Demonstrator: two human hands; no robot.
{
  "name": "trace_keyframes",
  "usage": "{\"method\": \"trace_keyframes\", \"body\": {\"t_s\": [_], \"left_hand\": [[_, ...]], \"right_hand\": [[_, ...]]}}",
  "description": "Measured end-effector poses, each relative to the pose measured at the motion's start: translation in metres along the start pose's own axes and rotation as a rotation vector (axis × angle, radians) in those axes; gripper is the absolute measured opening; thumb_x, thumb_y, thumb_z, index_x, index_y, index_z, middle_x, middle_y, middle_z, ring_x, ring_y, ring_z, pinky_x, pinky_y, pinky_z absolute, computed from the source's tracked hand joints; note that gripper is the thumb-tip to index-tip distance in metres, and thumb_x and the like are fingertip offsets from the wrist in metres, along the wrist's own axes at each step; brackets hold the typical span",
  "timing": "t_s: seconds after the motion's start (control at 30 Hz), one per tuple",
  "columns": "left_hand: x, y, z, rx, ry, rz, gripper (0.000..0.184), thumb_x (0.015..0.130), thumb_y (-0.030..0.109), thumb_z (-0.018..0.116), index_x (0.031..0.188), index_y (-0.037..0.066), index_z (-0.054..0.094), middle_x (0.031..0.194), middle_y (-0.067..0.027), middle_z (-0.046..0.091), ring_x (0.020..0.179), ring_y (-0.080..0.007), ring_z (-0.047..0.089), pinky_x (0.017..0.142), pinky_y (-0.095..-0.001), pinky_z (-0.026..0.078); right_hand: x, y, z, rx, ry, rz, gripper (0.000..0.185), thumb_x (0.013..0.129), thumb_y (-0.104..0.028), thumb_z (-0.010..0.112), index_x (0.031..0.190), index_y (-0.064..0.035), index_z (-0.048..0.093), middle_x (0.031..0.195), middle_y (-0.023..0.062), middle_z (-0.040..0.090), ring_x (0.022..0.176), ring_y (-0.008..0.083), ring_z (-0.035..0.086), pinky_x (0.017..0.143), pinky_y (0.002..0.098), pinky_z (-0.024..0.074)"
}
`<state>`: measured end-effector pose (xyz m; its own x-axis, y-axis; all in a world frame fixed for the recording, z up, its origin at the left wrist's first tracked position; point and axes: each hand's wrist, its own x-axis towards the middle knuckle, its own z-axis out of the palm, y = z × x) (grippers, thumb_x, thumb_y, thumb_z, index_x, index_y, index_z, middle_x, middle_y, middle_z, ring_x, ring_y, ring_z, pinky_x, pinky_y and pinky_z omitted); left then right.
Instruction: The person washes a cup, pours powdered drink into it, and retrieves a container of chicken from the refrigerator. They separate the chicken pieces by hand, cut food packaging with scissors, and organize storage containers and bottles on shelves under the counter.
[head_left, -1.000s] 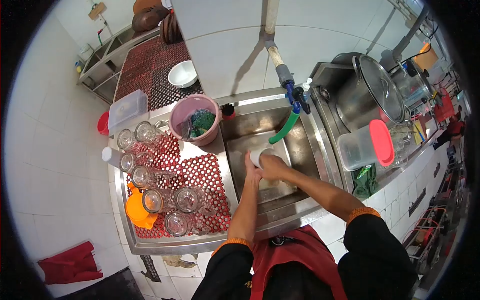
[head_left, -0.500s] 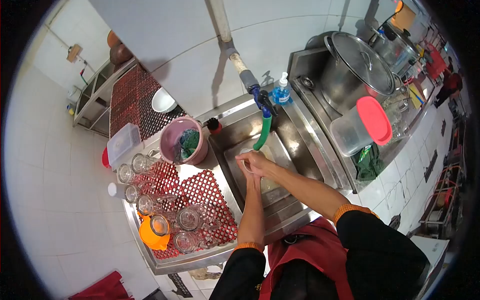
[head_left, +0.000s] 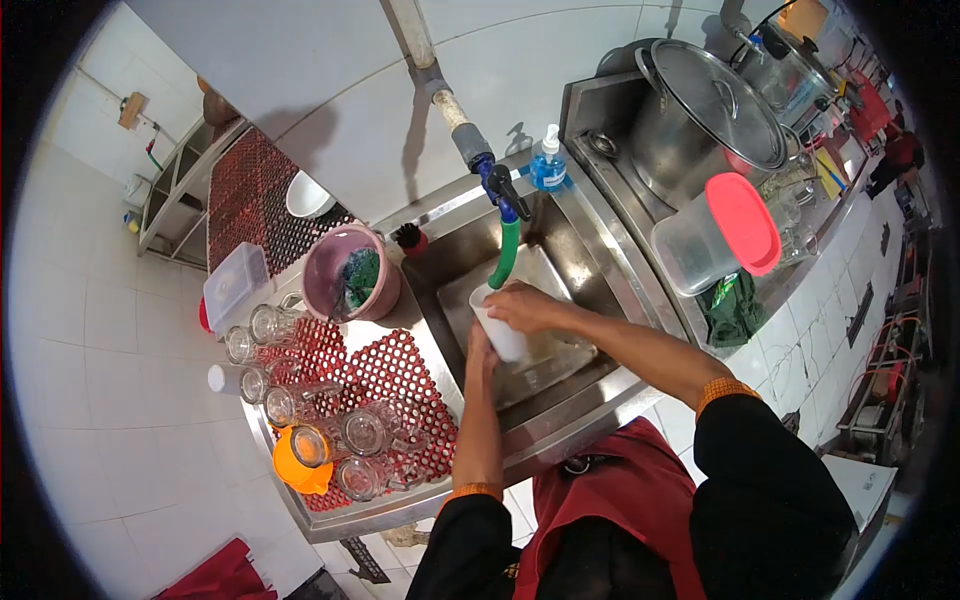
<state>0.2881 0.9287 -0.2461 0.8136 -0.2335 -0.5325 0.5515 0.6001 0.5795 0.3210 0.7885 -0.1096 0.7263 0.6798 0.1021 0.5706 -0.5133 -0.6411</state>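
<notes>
A person is holding a cup (head_left: pixel 503 325) over the steel sink (head_left: pixel 575 265), nearer its left edge than its right, just under a green hose (head_left: pixel 509 250). The cup is showing a smooth white wall and a tall, rounded, tube-like shape. Its long axis is running roughly along the sink's left edge: one end is pointing to the far edge, close to the hose's tip, the other to the near edge. The right hand (head_left: pixel 525 305) is gripping the end by the hose, its fingers closing around the wall. The left hand (head_left: pixel 481 346) is touching the cup's left side; whether its fingers are spreading or pressing together cannot be told.

The curved hose is hanging from a tap (head_left: pixel 500 184) at the far edge. A clear bottle (head_left: pixel 549 171) of blue liquid is standing at the far right corner. Left of the sink, a round pink bucket (head_left: pixel 318 285) is holding a rough green scourer (head_left: pixel 362 272), and glass mugs (head_left: pixel 366 432) are crowding a perforated red mat (head_left: pixel 392 368).
</notes>
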Motion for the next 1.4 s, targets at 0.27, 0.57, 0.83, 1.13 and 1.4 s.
{"method": "trace_keyframes", "body": {"t_s": [0.27, 0.57, 0.83, 1.13, 1.4], "left_hand": [[0.014, 0.033, 0.035, 0.069, -0.038, -0.072, 0.066, 0.089, 0.066, 0.035, 0.109, 0.006, 0.055, 0.091, -0.013, 0.064, 0.077, -0.0245, 0.065, 0.066, -0.041, 0.055], [-0.008, 0.061, 0.067, -0.103, -0.003, 0.056, 0.062, 0.091, 0.06, 0.038, 0.113, 0.004, 0.055, 0.103, -0.0124, 0.064, 0.096, -0.0244, 0.061, 0.084, -0.042, 0.049], [-0.016, 0.097, 0.06, -0.034, -0.12, 0.33, 0.062, 0.095, 0.053, 0.037, 0.108, -0.004, 0.06, 0.113, -0.0157, 0.062, 0.103, -0.0243, 0.058, 0.096, -0.0378, 0.042], [-0.011, 0.084, 0.057, 0.039, -0.189, 0.106, 0.061, 0.096, 0.054, 0.034, 0.121, 0.002, 0.055, 0.104, -0.0114, 0.063, 0.092, -0.023, 0.062, 0.082, -0.0365, 0.049], [0.029, 0.062, 0.009, 0.09, -0.275, 0.248, 0.072, 0.09, 0.063, 0.037, 0.127, 0.001, 0.048, 0.113, -0.0114, 0.057, 0.102, -0.0217, 0.056, 0.088, -0.0319, 0.044]], "right_hand": [[0.024, 0.082, 0.072, 0.494, 0.435, 0.717, 0.042, 0.084, -0.039, 0.061, 0.11, -0.0068, 0.058, 0.097, 0.0145, 0.065, 0.088, 0.0254, 0.064, 0.073, 0.0374, 0.0513], [-0.013, 0.026, 0.032, 0.955, 0.206, 0.822, 0.075, 0.07, -0.03, 0.078, 0.123, 0.0031, 0.037, 0.104, 0.0154, 0.059, 0.087, 0.026, 0.064, 0.067, 0.0387, 0.053], [-0.008, -0.001, 0.038, 0.561, 0.525, 0.479, 0.101, 0.057, -0.029, 0.085, 0.133, -0.0026, 0.024, 0.123, 0.0196, 0.051, 0.114, 0.034, 0.053, 0.094, 0.0405, 0.044], [0.001, 0.006, 0.057, 1.214, 0.63, 0.615, 0.102, 0.058, -0.026, 0.089, 0.135, -0.0067, 0.025, 0.127, 0.0122, 0.045, 0.115, 0.0245, 0.049, 0.094, 0.0396, 0.0441], [0.005, -0.025, 0.025, -0.112, 0.874, 0.272, 0.08, 0.083, -0.053, 0.057, 0.137, -0.0025, 0.028, 0.131, 0.0249, 0.038, 0.125, 0.0417, 0.035, 0.103, 0.0458, 0.0319]]}}
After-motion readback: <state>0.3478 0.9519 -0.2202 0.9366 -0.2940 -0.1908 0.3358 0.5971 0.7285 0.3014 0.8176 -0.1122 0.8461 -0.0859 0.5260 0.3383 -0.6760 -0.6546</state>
